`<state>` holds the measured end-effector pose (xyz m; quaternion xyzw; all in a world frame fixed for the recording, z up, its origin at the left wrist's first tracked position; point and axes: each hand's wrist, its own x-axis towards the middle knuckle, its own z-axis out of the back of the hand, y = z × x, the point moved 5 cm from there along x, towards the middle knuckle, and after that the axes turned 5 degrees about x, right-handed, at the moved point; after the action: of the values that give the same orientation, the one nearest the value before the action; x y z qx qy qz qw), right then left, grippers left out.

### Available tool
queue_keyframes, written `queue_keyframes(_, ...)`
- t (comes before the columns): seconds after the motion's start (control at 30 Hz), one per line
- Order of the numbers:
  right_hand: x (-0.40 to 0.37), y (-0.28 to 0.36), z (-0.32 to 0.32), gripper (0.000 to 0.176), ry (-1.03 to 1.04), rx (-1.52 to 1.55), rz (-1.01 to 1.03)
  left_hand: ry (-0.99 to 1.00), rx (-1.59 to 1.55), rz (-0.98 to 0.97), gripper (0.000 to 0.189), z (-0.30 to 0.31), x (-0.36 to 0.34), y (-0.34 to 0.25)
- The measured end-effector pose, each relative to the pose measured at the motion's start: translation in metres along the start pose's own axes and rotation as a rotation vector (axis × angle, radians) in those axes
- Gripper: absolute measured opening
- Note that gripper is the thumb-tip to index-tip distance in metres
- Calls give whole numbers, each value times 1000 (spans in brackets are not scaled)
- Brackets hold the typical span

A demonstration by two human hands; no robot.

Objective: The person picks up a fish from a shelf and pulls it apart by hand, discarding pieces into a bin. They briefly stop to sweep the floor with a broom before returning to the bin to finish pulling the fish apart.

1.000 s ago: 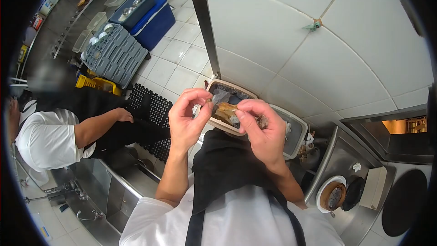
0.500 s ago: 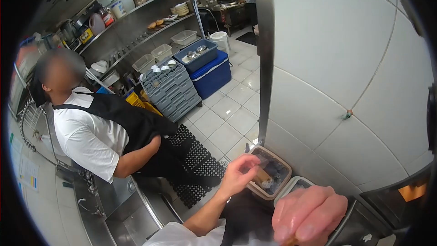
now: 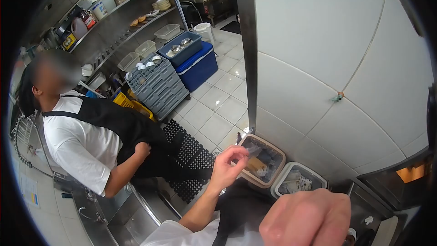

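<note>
My left hand (image 3: 227,167) is closed in a pinch above the beige-rimmed bin. A filmy, see-through piece of plastic (image 3: 256,150) shows at its fingertips. The beige-rimmed bin (image 3: 281,166) below holds cardboard and other rubbish. Very near the camera, my right hand (image 3: 307,218) is closed with its fingers curled; whatever it may hold is hidden. Behind it stands a white-rimmed bin (image 3: 324,182) with crumpled paper and plastic inside.
A co-worker in a black apron (image 3: 107,118) stands at left beside a steel sink (image 3: 132,216). Grey stacked crates (image 3: 157,86) and a blue cooler (image 3: 200,68) stand beyond a black floor mat (image 3: 191,155). A tiled wall (image 3: 314,41) rises on the right.
The view has shifted, so the room appears further left. My right hand has turned into a tighter fist, exposing more of the white-rimmed bin. My left hand's fingers have drawn closer together.
</note>
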<state>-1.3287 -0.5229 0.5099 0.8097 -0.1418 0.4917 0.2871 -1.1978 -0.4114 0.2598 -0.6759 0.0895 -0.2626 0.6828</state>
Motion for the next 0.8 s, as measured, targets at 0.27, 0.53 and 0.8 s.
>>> queue_keyframes(0.27,3,16,1,6,38,-383,222,38,1,4,18,-7,1,4)
queue_keyframes(0.53,-3,11,3,4,16,-210,414,15,23,-35,17,-12,9,6)
queue_keyframes(0.8,-14,13,1,11,45,-212,329,9,23,-30,16,-9,5,5)
